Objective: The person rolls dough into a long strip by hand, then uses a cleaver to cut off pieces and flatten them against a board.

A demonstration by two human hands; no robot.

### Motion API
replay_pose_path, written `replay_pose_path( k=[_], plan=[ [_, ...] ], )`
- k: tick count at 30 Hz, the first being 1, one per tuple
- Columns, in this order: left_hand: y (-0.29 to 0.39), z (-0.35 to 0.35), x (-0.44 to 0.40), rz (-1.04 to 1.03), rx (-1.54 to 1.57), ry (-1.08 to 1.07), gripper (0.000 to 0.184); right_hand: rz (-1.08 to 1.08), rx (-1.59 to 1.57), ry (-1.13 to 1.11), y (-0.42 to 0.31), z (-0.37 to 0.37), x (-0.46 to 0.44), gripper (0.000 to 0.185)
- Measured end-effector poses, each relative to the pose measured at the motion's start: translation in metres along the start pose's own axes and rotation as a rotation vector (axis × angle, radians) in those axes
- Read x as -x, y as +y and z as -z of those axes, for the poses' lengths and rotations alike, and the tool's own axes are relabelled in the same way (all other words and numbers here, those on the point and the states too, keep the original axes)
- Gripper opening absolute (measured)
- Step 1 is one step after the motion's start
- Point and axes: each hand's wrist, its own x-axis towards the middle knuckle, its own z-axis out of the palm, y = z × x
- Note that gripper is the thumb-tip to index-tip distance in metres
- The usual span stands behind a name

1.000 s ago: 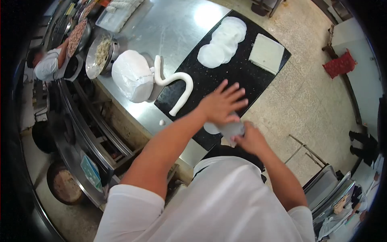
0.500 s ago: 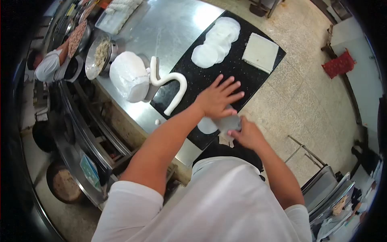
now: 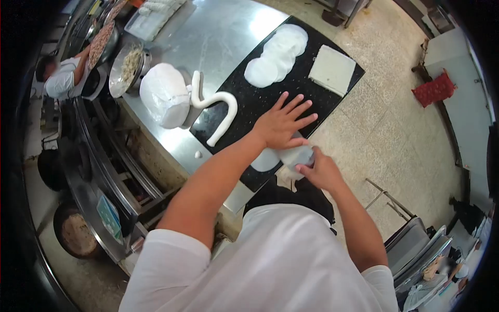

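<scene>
My left hand (image 3: 283, 123) lies flat with its fingers spread over the black slab (image 3: 254, 106), its palm edge at a flat grey blade-like tool (image 3: 300, 158). My right hand (image 3: 323, 170) is closed on that tool, which is blurred, so its exact kind is unclear. Beside the tool, partly under my left wrist, lies a thin round dough wrapper (image 3: 265, 160). A curved rope of white dough (image 3: 224, 99) rests to the left. Overlapping round wrappers (image 3: 277, 57) lie farther back on the slab, near a folded white cloth (image 3: 332, 70).
A plastic-covered white lump (image 3: 165, 96) sits on the steel table (image 3: 210, 39), near a bowl of pale shredded food (image 3: 130, 67). A small dough piece (image 3: 198, 154) lies near the table edge. Another person (image 3: 65, 78) is at the far left.
The view has shifted slightly. My left hand stays spread over the slab, while the grey tool in my right hand has turned a little.
</scene>
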Motion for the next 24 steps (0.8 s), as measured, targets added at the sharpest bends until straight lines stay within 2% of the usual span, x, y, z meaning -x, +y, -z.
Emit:
replay_pose_path(
  k=[2, 4, 6, 8, 10, 13, 15, 16, 17, 18, 19, 21, 22, 23, 24],
  plan=[
    [0.019, 0.008, 0.043, 0.017, -0.013, -0.063, 0.075, 0.044, -0.209, -0.05, 0.005, -0.035, 0.021, 0.065],
    [0.033, -0.006, 0.086, -0.03, 0.093, -0.162, 0.078, 0.103, -0.259, -0.17, 0.015, -0.067, 0.027, 0.069],
    [0.021, -0.017, 0.068, -0.12, 0.173, -0.167, 0.079, 0.045, -0.139, -0.098, 0.005, -0.058, 0.021, 0.068],
    [0.014, -0.009, 0.039, -0.128, -0.012, -0.152, 0.077, -0.08, -0.023, 0.031, 0.0, -0.042, 0.015, 0.067],
    [-0.002, -0.014, 0.012, -0.16, -0.031, -0.039, 0.075, -0.068, -0.033, 0.021, -0.006, -0.007, -0.001, 0.067],
    [-0.015, -0.007, -0.012, -0.171, 0.0, 0.139, 0.075, 0.0, 0.09, 0.161, -0.008, 0.011, -0.015, 0.067],
    [-0.019, 0.005, -0.018, -0.119, -0.051, 0.246, 0.073, 0.011, 0.06, 0.243, -0.006, -0.001, -0.007, 0.064],
    [-0.016, 0.014, -0.018, -0.027, -0.079, 0.338, 0.072, 0.022, 0.013, 0.305, -0.008, -0.011, 0.001, 0.062],
    [-0.012, 0.022, -0.011, 0.137, 0.018, 0.198, 0.069, -0.017, -0.017, 0.346, -0.012, -0.027, 0.015, 0.054],
    [-0.009, 0.035, -0.005, 0.298, 0.109, 0.063, 0.066, -0.033, -0.027, 0.368, -0.008, -0.05, 0.033, 0.054],
    [-0.006, 0.036, 0.004, 0.309, 0.118, 0.074, 0.066, -0.036, -0.033, 0.397, -0.001, -0.073, 0.053, 0.054],
    [0.006, 0.048, 0.025, 0.495, 0.36, -0.626, 0.075, -0.1, -0.037, 0.218, 0.007, -0.095, 0.1, 0.062],
    [0.01, 0.048, 0.042, 0.449, 0.466, -0.667, 0.082, -0.151, -0.053, 0.178, 0.005, -0.102, 0.122, 0.065],
    [0.019, 0.053, 0.055, 0.505, 0.485, -0.567, 0.073, -0.205, -0.025, 0.144, -0.005, -0.1, 0.142, 0.057],
    [0.025, 0.044, 0.075, 0.551, 0.497, -0.302, 0.054, -0.195, -0.013, 0.162, -0.005, -0.098, 0.147, 0.057]
  ],
)
